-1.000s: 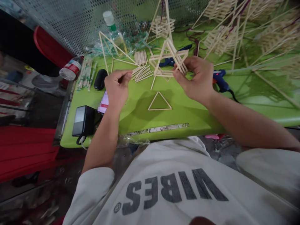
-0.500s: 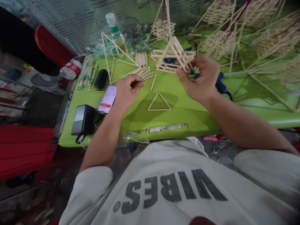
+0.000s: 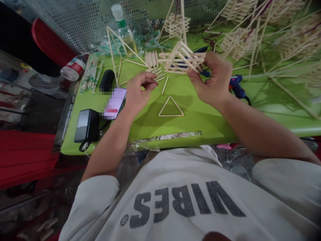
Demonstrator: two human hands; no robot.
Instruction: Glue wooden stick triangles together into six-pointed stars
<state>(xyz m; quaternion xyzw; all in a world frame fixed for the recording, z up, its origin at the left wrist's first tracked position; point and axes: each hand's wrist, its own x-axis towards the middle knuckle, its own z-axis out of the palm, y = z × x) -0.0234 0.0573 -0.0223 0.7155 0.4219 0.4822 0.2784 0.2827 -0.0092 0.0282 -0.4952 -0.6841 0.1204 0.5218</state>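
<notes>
A small framework of pale wooden sticks [image 3: 179, 60], stacked crosswise, is held up off the table between the thumb and fingers of my right hand [image 3: 213, 78]. My left hand [image 3: 140, 90] is loosely curled beside a fanned group of loose sticks [image 3: 159, 74], thumb and forefinger slightly apart; nothing shows between them. A single stick [image 3: 165, 85] lies just right of that hand. Between my forearms, a flat triangle of three sticks [image 3: 171, 115] lies on the green table [image 3: 160, 127].
A glue gun [image 3: 237, 85] lies right of my right hand. At left are a phone [image 3: 115, 103], a power bank [image 3: 86, 125], a black case [image 3: 107, 80] and wrapped sticks [image 3: 89, 75]. A bottle [image 3: 125, 33] and a stick frame [image 3: 112, 55] stand behind; finished stick structures [image 3: 238, 43] crowd the back right.
My left hand has moved slightly up toward the loose sticks, its thumb and forefinger parting. The framework in my right hand has tilted and shifted a little left.
</notes>
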